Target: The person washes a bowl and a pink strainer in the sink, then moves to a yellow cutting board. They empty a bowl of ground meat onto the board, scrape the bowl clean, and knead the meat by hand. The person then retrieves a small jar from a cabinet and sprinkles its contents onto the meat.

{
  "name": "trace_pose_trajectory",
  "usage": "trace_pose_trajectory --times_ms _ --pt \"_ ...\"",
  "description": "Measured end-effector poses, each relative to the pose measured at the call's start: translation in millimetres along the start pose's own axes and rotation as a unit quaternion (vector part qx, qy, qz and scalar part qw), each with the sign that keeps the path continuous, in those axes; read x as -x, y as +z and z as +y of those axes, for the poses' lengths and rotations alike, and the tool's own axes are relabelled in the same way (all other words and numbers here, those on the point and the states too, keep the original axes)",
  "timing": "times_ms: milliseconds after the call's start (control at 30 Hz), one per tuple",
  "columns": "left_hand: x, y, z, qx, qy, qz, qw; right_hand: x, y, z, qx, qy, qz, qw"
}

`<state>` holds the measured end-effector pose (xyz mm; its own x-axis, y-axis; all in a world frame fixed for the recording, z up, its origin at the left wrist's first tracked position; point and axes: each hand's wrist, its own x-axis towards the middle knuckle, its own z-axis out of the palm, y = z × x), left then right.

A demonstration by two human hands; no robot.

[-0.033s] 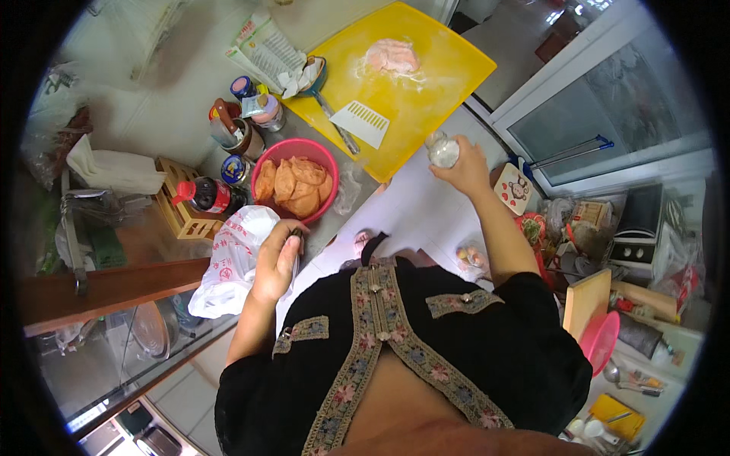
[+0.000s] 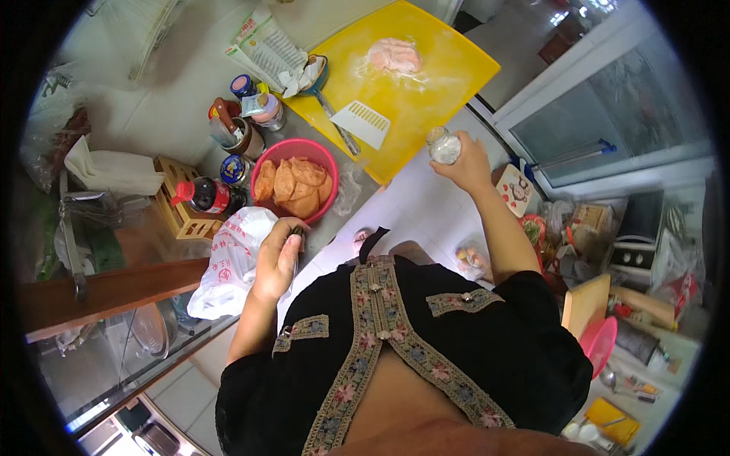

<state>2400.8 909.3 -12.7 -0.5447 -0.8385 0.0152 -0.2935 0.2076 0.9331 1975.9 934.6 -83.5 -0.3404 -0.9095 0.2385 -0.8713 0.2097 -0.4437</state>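
My right hand (image 2: 469,166) is wrapped round a small clear glass jar (image 2: 447,149) with white powder in it, held beside the near right edge of the yellow cutting board (image 2: 449,68). Its mouth points away from me. My left hand (image 2: 277,257) is closed on something small and dark that I cannot make out, next to a white plastic bag (image 2: 228,281) with red print. Just beyond that hand, a pink bowl (image 2: 334,181) holds several pieces of orange-tinted raw meat (image 2: 295,182). On the board lies a flat pale pink piece of meat (image 2: 394,55) with white powder around it.
A white slotted spatula (image 2: 363,124) and a blue-rimmed strainer (image 2: 319,83) lie at the board's left. Several jars, a dark sauce bottle (image 2: 207,195) and a wooden rack (image 2: 176,205) stand farther left. A glass sliding door (image 2: 601,114) is at the right.
The glass jar in my right hand has tipped slightly, so more of its neck shows. My left hand has hardly moved.
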Motion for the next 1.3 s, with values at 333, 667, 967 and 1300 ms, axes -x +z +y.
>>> trace_pose_trajectory --times_ms 333,667,967,1300 --pt "-37.9 33.8 -5.0 -0.013 -0.081 0.165 0.983 -133.3 50.8 66.9 0.005 -0.115 -0.112 0.987" --pt "-65.4 141.5 21.9 -0.023 -0.135 0.314 0.94 -206.1 62.0 104.8 0.021 -0.212 -0.176 0.961" --pt "-71.4 179.1 32.8 -0.02 -0.168 0.386 0.907 -229.6 62.0 129.2 0.034 -0.28 -0.204 0.937" --pt "-228.2 176.4 52.9 -0.168 -0.034 -0.001 0.985 -234.0 44.9 99.6 -0.129 -0.418 -0.095 0.894"
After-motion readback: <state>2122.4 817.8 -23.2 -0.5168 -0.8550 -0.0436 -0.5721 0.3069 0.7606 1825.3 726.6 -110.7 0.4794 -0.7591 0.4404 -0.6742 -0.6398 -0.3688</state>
